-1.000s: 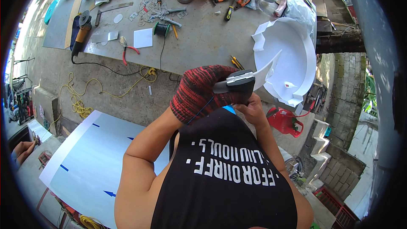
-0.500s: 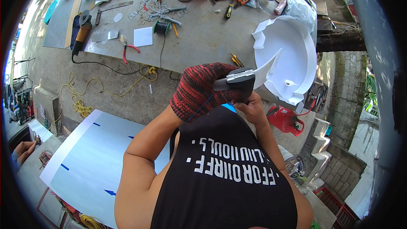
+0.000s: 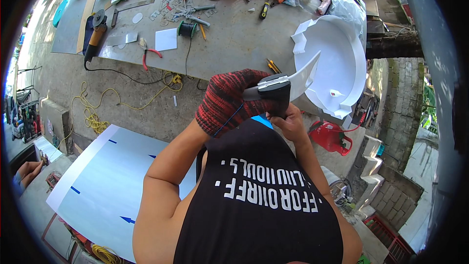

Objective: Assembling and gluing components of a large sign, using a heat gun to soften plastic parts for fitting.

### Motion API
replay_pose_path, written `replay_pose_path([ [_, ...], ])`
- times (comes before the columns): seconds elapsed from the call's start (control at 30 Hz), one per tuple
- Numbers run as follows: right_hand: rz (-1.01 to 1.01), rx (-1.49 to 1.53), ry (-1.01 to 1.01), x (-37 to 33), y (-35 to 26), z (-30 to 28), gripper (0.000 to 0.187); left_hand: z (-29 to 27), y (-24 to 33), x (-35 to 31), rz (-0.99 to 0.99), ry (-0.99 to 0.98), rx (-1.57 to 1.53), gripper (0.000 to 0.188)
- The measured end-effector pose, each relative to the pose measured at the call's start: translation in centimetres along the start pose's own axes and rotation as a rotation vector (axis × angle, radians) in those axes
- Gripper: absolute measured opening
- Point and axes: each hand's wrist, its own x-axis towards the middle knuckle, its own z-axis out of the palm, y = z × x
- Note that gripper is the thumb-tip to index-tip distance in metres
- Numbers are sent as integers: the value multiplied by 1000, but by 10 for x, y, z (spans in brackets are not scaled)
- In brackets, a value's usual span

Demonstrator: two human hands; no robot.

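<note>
In front of my chest, my left hand (image 3: 222,99), in a red-and-black knit glove, is closed around one end of a curved white strip (image 3: 307,72). A black hand tool with a silver top (image 3: 274,88) sits across the strip, whose other end curves up to the right. The tool's exact kind is unclear. My bare right hand (image 3: 289,123) is closed on its lower part, with some fingers hidden behind it. Beyond the strip's free end, a big white rounded tray-like shape (image 3: 332,54) with folded walls rests at the table's right edge.
The grey table (image 3: 229,49) carries an angle grinder (image 3: 96,34), red-handled pliers (image 3: 149,55), a wire spool (image 3: 186,29) and a utility knife (image 3: 273,66). A red gas cylinder (image 3: 327,137) stands to the right. Yellow cord (image 3: 93,117) lies on the floor beside a pale blue sheet (image 3: 117,181).
The strip and black tool have shifted slightly left and tilted. More of the tool's lower part now shows above my right hand. Both hands keep their hold.
</note>
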Motion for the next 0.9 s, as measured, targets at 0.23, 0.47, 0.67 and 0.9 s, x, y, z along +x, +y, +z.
replay_pose_path([
  [0.23, 12, 10, -7, -4, -1, 2, 41, 3, -1, -4, -74, -15, -43, 54],
  [0.47, -15, -16, -1, -6, 1, 4, 40, 5, -2, -7, -98, -11, -53, 54],
  [0.67, -16, -24, 3, -8, 6, 2, 20, 7, 0, -6, -128, -9, -65, 54],
  [0.9, 19, 31, -12, -9, 3, -1, 38, 9, 1, -3, -98, -5, -34, 54],
])
